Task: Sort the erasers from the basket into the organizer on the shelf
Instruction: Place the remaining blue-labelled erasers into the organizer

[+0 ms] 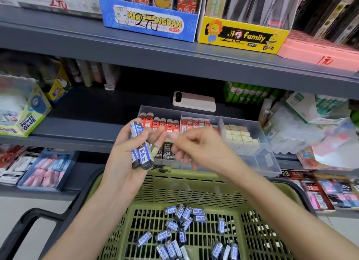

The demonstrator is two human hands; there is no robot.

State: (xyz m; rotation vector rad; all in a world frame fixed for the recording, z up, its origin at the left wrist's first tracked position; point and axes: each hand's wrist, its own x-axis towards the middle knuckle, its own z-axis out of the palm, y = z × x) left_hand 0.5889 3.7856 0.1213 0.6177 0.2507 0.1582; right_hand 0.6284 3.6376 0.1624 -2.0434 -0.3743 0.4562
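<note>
Nearest the camera, a green plastic basket (194, 189) holds a loose scatter of blue-and-white wrapped erasers (180, 228) on its slotted floor, with a black handle (29, 222) lying off to its left. Above the basket's far rim, the left hand (124, 154) is raised palm-in and grips a bunch of the same blue-and-white erasers (140, 145), its fingers curled round them; a small beige piece shows just beside its fingertips. The right hand (200, 145) hovers close by, its curled fingers pointing toward the left hand, but it is blurred and whether it pinches anything cannot be told. Just behind both hands, on the shelf edge, sits the clear organizer (269, 158): red-sleeved erasers (163, 123) stand in the back left compartment, red-and-white ones in the middle, cream blocks (239, 137) fill the right compartment, and dark "2B" erasers (166, 152) show in the front row between the hands. Behind the organizer a pale phone (194, 103) lies flat. On the shelf above stand a blue display box (149, 24) and a yellow one (240, 36).
</note>
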